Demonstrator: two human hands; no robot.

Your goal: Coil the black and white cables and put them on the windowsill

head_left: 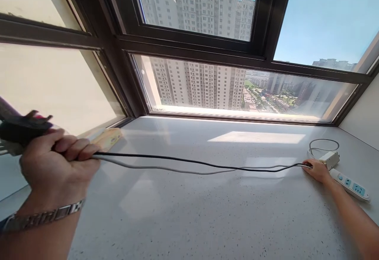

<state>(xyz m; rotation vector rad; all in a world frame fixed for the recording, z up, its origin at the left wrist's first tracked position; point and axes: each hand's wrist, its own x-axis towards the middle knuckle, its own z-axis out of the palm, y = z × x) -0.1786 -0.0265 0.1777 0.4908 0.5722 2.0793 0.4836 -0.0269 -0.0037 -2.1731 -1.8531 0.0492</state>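
Speckled white stone makes up the wide windowsill (207, 212), lit by a bright patch of sun near its far edge. Two cables, one black (189, 160) and one grey (166, 169), stretch side by side across it from one hand to the other, sagging slightly and lying close to the stone in the middle. The left hand (56, 165), raised at the near left with a metal watch band (44, 216) on its wrist, is clenched around the ends of both cables and also grips a dark tool (20, 128) whose make cannot be told. The right hand (318, 170) lies far out on the sill at the right, fingers closed over the other ends of the cables, pressing them down against the stone. Just beside that hand sits a white power strip (351, 184) with blue sockets, and a small white plug block (330, 159) touches it, with a loop of grey cord (322, 141) behind. A yellowish sponge (108, 138) lies near the left corner under the dark window frame (189, 51), beyond which tall apartment blocks stand.
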